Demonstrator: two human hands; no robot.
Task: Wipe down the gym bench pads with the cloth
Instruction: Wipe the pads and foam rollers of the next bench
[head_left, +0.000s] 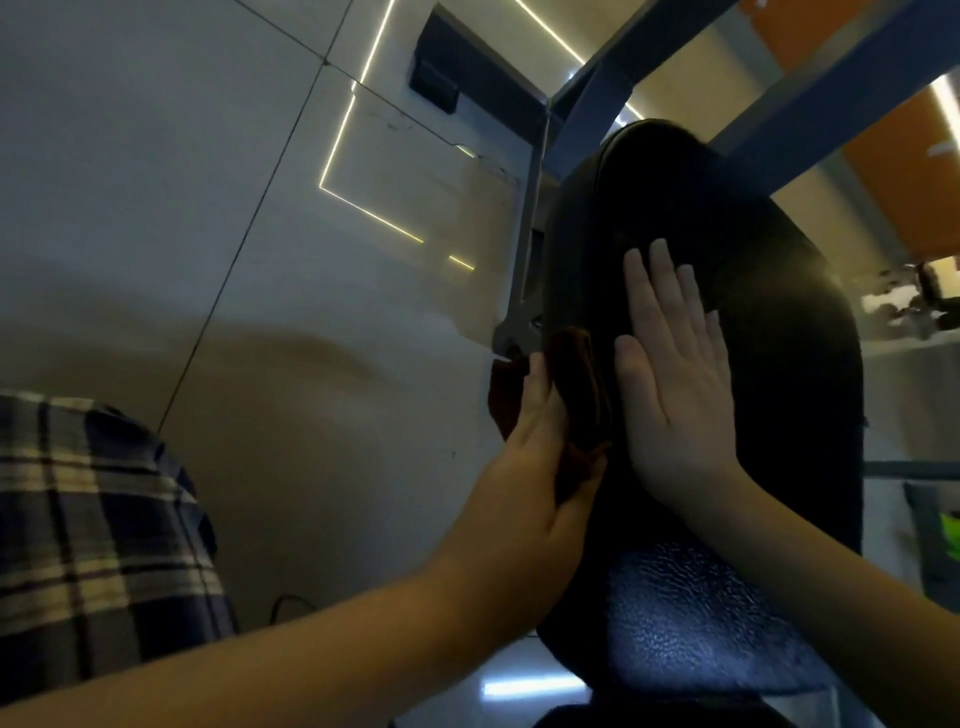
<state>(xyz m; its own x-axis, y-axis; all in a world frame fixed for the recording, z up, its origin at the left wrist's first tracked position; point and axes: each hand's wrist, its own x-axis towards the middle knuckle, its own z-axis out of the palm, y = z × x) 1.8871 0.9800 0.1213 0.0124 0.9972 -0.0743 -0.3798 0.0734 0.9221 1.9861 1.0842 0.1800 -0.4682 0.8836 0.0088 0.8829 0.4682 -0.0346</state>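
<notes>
- Head view: we look down at a pale tiled floor with thin bright lines of light shining on it.
- A big black bench pad fills the right half, and its near end shines a bit blue.
- Blue bars cross over the far end of the pad, and a grey metal leg stands just beside its left edge.
- Our checked clothing shows at the lower left, well apart from the pad.
- Our right hand lies flat on top of the pad, with its fingers straight and pointing away from us. Its grip is wide open and has hold of nothing.
- Our left hand is at the pad's left edge, just beside the right hand. Its fingers lie straight over the cloth and press it on the side of the pad. The thumb is hidden, so we cannot tell if it pinches the cloth.
- The brown cloth is bunched up between the left hand and the pad's left edge. Some of it sticks out on both sides of the fingers.
</notes>
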